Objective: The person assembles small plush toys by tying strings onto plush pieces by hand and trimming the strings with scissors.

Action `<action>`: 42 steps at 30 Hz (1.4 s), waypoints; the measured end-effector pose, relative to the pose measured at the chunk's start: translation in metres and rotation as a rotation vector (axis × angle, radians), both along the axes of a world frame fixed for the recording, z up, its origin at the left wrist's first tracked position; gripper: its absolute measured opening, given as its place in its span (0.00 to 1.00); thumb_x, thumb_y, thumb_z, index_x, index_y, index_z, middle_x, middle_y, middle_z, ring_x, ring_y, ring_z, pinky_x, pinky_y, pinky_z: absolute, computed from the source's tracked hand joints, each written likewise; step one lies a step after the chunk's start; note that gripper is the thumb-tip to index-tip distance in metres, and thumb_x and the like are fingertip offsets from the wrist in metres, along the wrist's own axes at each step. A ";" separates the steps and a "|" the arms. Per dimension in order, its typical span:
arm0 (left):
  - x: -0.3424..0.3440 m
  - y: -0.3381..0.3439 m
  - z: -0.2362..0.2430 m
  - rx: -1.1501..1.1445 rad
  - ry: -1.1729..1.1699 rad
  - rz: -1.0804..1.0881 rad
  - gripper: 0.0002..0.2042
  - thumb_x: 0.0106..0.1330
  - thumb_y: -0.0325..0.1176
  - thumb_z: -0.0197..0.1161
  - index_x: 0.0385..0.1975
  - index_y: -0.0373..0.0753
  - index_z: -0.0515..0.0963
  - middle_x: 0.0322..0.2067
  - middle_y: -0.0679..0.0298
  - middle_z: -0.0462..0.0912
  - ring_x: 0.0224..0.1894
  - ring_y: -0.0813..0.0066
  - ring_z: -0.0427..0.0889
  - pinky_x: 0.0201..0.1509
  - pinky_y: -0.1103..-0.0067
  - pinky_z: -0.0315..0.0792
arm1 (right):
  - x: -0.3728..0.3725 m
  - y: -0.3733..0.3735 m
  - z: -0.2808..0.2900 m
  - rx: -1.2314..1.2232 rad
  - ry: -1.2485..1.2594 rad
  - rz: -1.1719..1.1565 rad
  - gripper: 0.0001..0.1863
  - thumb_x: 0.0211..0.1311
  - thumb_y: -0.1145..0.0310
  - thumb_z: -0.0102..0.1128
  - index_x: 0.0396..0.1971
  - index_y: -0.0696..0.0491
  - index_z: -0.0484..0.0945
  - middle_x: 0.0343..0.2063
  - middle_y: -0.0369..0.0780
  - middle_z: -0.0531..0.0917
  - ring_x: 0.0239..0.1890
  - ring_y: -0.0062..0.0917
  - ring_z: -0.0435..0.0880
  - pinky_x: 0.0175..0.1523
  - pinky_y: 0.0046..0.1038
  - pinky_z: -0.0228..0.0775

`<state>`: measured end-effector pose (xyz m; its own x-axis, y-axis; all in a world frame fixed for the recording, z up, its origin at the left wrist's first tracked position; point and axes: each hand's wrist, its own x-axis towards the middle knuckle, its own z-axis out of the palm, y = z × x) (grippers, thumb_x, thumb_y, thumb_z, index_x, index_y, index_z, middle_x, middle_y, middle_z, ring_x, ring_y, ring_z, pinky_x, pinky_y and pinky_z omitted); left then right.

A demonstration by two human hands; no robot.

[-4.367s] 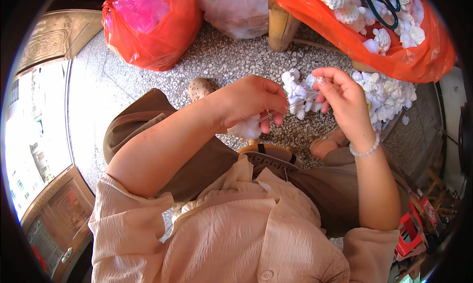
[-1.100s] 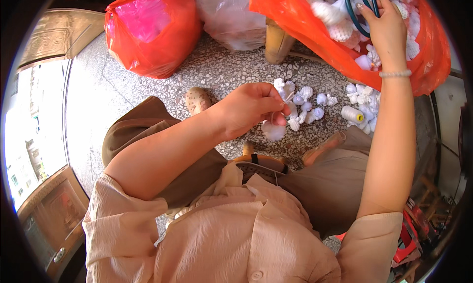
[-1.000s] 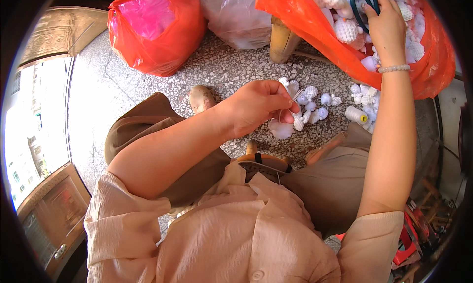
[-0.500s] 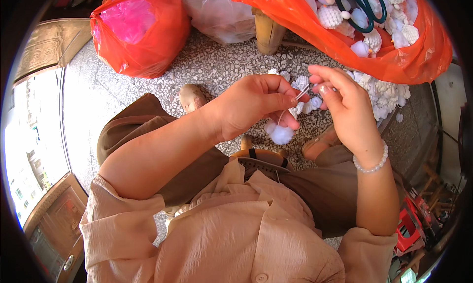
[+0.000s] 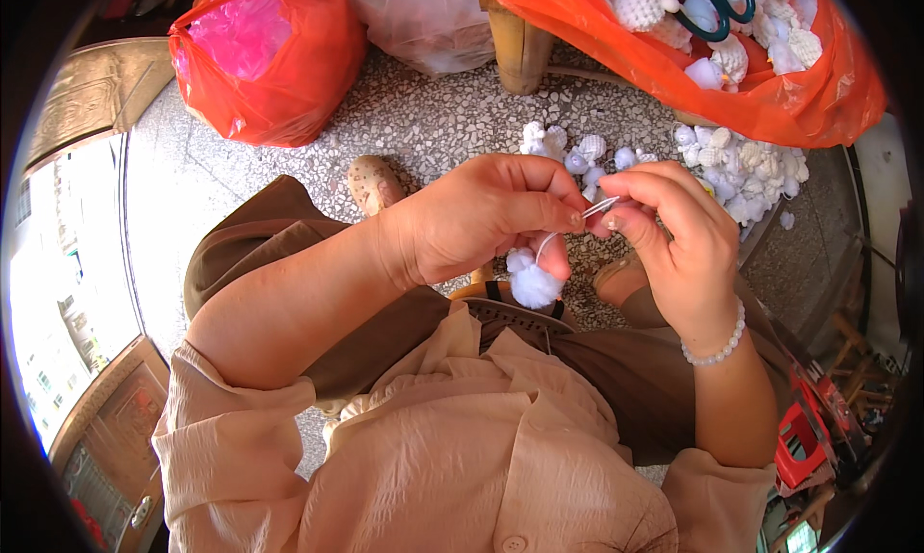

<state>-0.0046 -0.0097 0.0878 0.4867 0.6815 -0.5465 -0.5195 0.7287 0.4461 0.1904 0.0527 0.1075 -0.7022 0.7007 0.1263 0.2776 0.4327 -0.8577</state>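
Both of my hands meet above my lap over a short loop of white cord (image 5: 601, 206). My left hand (image 5: 491, 211) is closed, pinching the cord between thumb and forefinger. From its lower fingers a pale fluffy pompom (image 5: 535, 285) hangs on a thin white string, with a smaller white tuft beside it. My right hand (image 5: 679, 240), wearing a beaded bracelet (image 5: 717, 349), has thumb and forefinger at the other end of the cord, gripping it. The exact fingertip hold is partly hidden.
White crocheted pieces and pompoms (image 5: 741, 173) lie heaped on the speckled floor (image 5: 433, 120). An open orange bag (image 5: 635, 67) holds more, with dark green scissors handles (image 5: 707, 14). A tied orange bag (image 5: 308, 81) and a wooden leg (image 5: 520, 48) stand ahead.
My right hand has come down and its fingers have closed on the cord, where they were more spread before. The pompom has swung slightly lower and left.
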 end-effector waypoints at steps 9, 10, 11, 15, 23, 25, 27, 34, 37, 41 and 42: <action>-0.002 -0.001 0.002 -0.007 -0.037 0.075 0.04 0.62 0.22 0.54 0.34 0.32 0.75 0.37 0.51 0.81 0.27 0.69 0.82 0.36 0.76 0.76 | -0.004 0.000 0.000 0.120 0.023 0.006 0.05 0.52 0.81 0.60 0.27 0.59 0.73 0.24 0.40 0.77 0.24 0.27 0.80 0.28 0.25 0.71; -0.002 -0.001 0.002 -0.004 -0.025 0.082 0.04 0.62 0.22 0.54 0.34 0.32 0.75 0.37 0.50 0.81 0.28 0.68 0.82 0.36 0.76 0.76 | -0.004 0.000 0.000 0.145 -0.011 0.005 0.05 0.52 0.81 0.60 0.27 0.58 0.73 0.24 0.40 0.76 0.24 0.29 0.79 0.28 0.26 0.71; -0.003 -0.001 0.002 0.000 -0.013 0.089 0.04 0.62 0.21 0.54 0.34 0.31 0.75 0.37 0.50 0.81 0.28 0.67 0.82 0.37 0.76 0.76 | -0.004 -0.001 0.000 0.171 -0.044 0.004 0.05 0.52 0.81 0.59 0.26 0.58 0.72 0.23 0.40 0.75 0.24 0.31 0.78 0.28 0.28 0.70; -0.003 -0.002 0.000 0.028 -0.001 0.086 0.04 0.63 0.22 0.54 0.34 0.32 0.75 0.37 0.51 0.81 0.29 0.68 0.82 0.37 0.76 0.75 | -0.002 0.001 0.000 0.259 -0.117 0.090 0.05 0.53 0.80 0.58 0.27 0.57 0.71 0.23 0.41 0.74 0.25 0.34 0.76 0.29 0.30 0.69; 0.004 -0.005 0.005 0.267 0.196 0.097 0.05 0.67 0.25 0.52 0.40 0.34 0.68 0.39 0.59 0.77 0.41 0.73 0.80 0.42 0.80 0.72 | -0.006 -0.003 0.004 0.130 0.000 0.060 0.02 0.59 0.79 0.51 0.30 0.59 0.69 0.28 0.43 0.73 0.28 0.35 0.75 0.32 0.31 0.68; 0.014 -0.009 0.004 0.432 0.440 0.185 0.06 0.63 0.23 0.55 0.38 0.34 0.69 0.39 0.59 0.75 0.41 0.72 0.79 0.41 0.78 0.72 | -0.006 -0.008 0.006 -0.008 0.017 0.012 0.02 0.62 0.77 0.50 0.30 0.59 0.69 0.29 0.42 0.73 0.28 0.32 0.76 0.32 0.28 0.69; 0.014 -0.008 0.003 0.594 0.685 0.273 0.08 0.59 0.21 0.59 0.36 0.35 0.69 0.39 0.59 0.73 0.41 0.70 0.78 0.40 0.76 0.73 | -0.007 -0.013 0.008 -0.148 0.035 -0.036 0.03 0.64 0.76 0.48 0.31 0.60 0.69 0.30 0.42 0.74 0.28 0.28 0.76 0.32 0.26 0.69; 0.005 0.009 -0.004 2.041 1.342 0.424 0.09 0.43 0.26 0.67 0.25 0.41 0.77 0.34 0.63 0.70 0.32 0.68 0.72 0.32 0.74 0.71 | -0.009 -0.020 0.015 -0.694 0.117 -0.062 0.09 0.70 0.71 0.44 0.31 0.59 0.69 0.25 0.36 0.77 0.23 0.14 0.76 0.26 0.16 0.69; 0.008 0.012 -0.006 2.124 1.381 0.487 0.07 0.44 0.28 0.68 0.23 0.41 0.77 0.33 0.65 0.71 0.32 0.70 0.72 0.31 0.74 0.70 | -0.003 -0.020 0.008 -0.798 0.095 -0.052 0.09 0.70 0.70 0.44 0.31 0.59 0.69 0.22 0.36 0.77 0.20 0.14 0.76 0.25 0.16 0.68; 0.007 0.008 -0.003 2.157 1.369 0.471 0.08 0.45 0.29 0.69 0.22 0.39 0.76 0.32 0.68 0.72 0.32 0.72 0.72 0.30 0.74 0.69 | -0.001 -0.018 0.012 -1.018 0.094 -0.021 0.10 0.70 0.69 0.44 0.31 0.59 0.69 0.23 0.37 0.78 0.20 0.15 0.76 0.25 0.16 0.69; 0.008 0.008 -0.003 2.157 1.340 0.481 0.07 0.45 0.28 0.68 0.22 0.38 0.76 0.33 0.67 0.74 0.33 0.72 0.73 0.32 0.74 0.70 | -0.001 -0.018 0.013 -1.018 0.094 -0.019 0.10 0.70 0.69 0.44 0.31 0.59 0.69 0.23 0.37 0.78 0.20 0.15 0.76 0.25 0.16 0.69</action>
<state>0.0031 -0.0021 0.0843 0.3850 0.3409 0.8577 0.5336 -0.8404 0.0946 0.1898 0.0348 0.1202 -0.7080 0.5167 -0.4814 0.1895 -0.5176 -0.8344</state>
